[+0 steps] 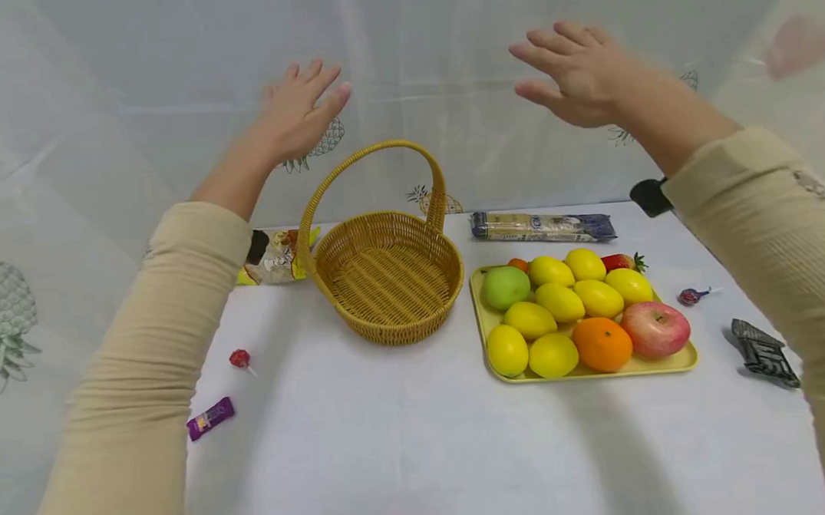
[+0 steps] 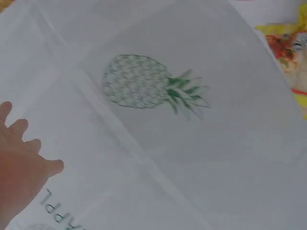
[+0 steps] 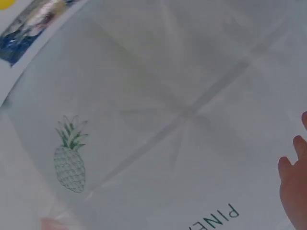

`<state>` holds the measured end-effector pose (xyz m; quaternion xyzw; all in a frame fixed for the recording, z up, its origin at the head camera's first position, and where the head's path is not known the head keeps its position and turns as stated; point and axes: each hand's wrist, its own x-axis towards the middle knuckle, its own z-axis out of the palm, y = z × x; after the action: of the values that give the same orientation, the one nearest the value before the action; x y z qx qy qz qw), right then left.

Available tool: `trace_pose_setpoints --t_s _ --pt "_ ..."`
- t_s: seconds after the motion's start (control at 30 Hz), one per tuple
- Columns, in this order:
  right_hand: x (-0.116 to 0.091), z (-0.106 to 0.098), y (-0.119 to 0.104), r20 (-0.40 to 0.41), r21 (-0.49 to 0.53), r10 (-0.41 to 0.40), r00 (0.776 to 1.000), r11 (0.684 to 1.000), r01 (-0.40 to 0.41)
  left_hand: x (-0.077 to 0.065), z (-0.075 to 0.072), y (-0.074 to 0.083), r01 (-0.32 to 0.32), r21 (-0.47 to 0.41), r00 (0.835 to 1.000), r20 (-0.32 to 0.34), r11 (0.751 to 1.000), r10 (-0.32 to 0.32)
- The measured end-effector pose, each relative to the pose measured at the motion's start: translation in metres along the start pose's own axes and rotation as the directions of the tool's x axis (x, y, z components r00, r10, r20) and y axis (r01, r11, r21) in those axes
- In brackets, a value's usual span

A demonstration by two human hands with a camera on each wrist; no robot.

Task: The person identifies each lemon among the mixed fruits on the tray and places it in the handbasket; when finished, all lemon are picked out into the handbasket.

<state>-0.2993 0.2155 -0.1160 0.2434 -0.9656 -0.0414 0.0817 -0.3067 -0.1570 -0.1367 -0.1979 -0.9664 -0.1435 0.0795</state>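
Note:
Both hands are raised in the air with fingers spread and nothing in them. My left hand (image 1: 302,112) is up to the left of the handle of a woven basket (image 1: 390,334), which has nothing inside. Higher on the right, my right hand (image 1: 580,73) hovers in front of the curtain, beyond a yellow tray (image 1: 648,365). That tray carries several lemons (image 1: 560,303), a green apple (image 1: 506,287), an orange (image 1: 601,344), a red apple (image 1: 655,329) and a strawberry (image 1: 618,262). In the wrist views, each hand appears only partly, at the frame's edge.
A yellow snack bag (image 1: 277,257) lies left of the basket, partly behind the left arm. Behind the tray is a long packet (image 1: 542,226). Lollipops (image 1: 240,359), a purple wrapper (image 1: 210,418) and a black wrapper (image 1: 765,352) lie at the sides. A pineapple-print curtain (image 1: 404,73) hangs behind.

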Motion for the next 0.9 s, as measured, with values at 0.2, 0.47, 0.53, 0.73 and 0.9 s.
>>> trace_pose_setpoints --t_s 0.2,0.47,0.53,0.73,0.9 --pt "-0.064 0.05 0.001 -0.043 0.028 -0.239 0.97 0.97 0.24 -0.046 0.017 -0.045 -0.115 -0.028 0.993 -0.008 0.993 0.114" --pt "-0.139 0.115 0.017 -0.111 0.117 -0.344 0.932 0.927 0.356 -0.097 0.068 -0.082 -0.124 -0.188 0.992 -0.059 0.974 0.114" --pt "-0.153 0.128 0.024 -0.119 0.222 -0.294 0.948 0.923 0.314 -0.107 0.08 -0.088 -0.076 -0.26 0.996 -0.054 0.963 0.064" --pt "-0.185 0.162 0.051 -0.121 0.691 0.017 0.993 0.719 0.072 -0.124 0.114 -0.099 0.063 -0.446 0.997 -0.009 0.893 -0.075" --pt "-0.201 0.186 0.083 -0.102 0.882 0.105 0.989 0.47 0.041 -0.127 0.142 -0.099 0.196 -0.571 0.979 0.071 0.797 -0.191"
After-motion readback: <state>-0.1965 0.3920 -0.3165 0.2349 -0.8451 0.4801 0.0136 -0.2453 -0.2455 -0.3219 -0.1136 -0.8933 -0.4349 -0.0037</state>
